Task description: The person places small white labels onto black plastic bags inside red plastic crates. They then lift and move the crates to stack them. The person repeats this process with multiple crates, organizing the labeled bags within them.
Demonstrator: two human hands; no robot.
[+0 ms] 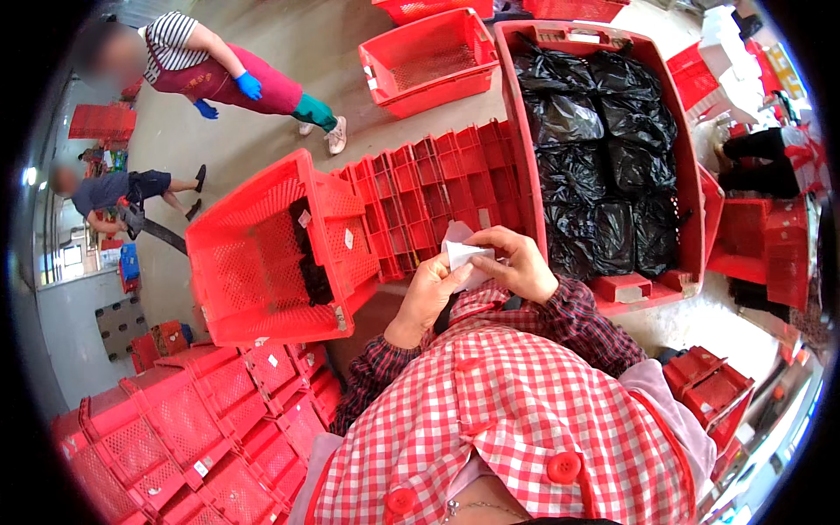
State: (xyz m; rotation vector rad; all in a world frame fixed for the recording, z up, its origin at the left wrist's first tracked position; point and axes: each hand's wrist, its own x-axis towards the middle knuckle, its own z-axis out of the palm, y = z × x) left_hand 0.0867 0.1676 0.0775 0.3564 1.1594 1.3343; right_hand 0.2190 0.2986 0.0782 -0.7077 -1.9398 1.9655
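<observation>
Both my hands meet in front of my checked apron [499, 367] around a small white sheet [464, 254], perhaps a label or its backing. My left hand [423, 295] pinches its lower left edge between thumb and fingers. On the other side, my right hand [522, 262] grips the sheet's right edge. Just beyond it to the right stands a large red plastic crate [527, 164] packed with several black plastic bags [569, 172], knotted or folded over. A tall red perforated crate [259, 252] sits to the left, with something black [308, 252] along its inner wall.
Stacked red crates [433, 190] rise between the two large ones, and more stacks [210, 420] stand at lower left. Another red crate [430, 62] is farther ahead. A person in blue gloves [226, 72] walks at upper left; a second person [131, 190] is behind with a dark-handled object.
</observation>
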